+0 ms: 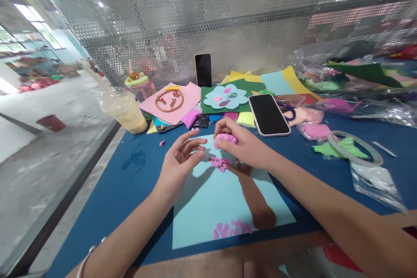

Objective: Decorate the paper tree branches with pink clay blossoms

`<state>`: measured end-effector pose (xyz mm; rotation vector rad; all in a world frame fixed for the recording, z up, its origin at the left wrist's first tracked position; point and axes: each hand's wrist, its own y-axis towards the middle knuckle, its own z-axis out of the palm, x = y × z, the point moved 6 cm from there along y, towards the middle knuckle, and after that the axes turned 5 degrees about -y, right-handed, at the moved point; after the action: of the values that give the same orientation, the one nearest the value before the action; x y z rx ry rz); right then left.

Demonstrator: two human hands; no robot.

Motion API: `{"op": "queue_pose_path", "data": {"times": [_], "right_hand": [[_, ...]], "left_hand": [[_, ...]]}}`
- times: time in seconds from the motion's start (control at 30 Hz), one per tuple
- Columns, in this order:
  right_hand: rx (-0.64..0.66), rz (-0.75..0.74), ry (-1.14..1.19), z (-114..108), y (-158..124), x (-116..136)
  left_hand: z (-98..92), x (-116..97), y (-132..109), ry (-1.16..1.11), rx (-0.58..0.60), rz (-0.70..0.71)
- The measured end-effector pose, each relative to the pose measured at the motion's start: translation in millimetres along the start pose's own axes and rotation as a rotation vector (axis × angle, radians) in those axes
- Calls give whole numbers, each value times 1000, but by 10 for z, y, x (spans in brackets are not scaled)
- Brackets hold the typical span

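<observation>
A lump of pink-purple modelling clay (227,139) is pinched in my right hand (239,141), above the upper part of a light blue sheet (202,208). My left hand (184,154) hovers just left of it, fingers apart and holding nothing. On the sheet, a brown clay tree trunk (256,195) reaches up from the lower right. Small pink clay bits (220,163) cluster on a branch under my hands. More flat pink pieces (233,229) lie along the sheet's bottom edge. A tiny pink scrap (162,143) rests on the blue table at the left.
A drink cup (128,110) stands at the left table edge. Behind the sheet are a white-edged phone (269,115), an upright phone (203,70), a pink card (192,91), and clay packets (191,116). A tape roll (374,156) lies at right. Perforated metal (182,13) rises behind.
</observation>
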<state>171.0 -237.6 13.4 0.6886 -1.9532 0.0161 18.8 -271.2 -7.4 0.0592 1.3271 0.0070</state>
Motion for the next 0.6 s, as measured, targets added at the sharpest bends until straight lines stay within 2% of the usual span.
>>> {"op": "queue_pose_path", "data": {"times": [0.3, 0.6], "right_hand": [[172, 31, -50, 152, -77, 144], [209, 11, -43, 200, -95, 153]], "left_hand": [[30, -66, -6, 122, 18, 168], [21, -80, -12, 185, -3, 165]]}}
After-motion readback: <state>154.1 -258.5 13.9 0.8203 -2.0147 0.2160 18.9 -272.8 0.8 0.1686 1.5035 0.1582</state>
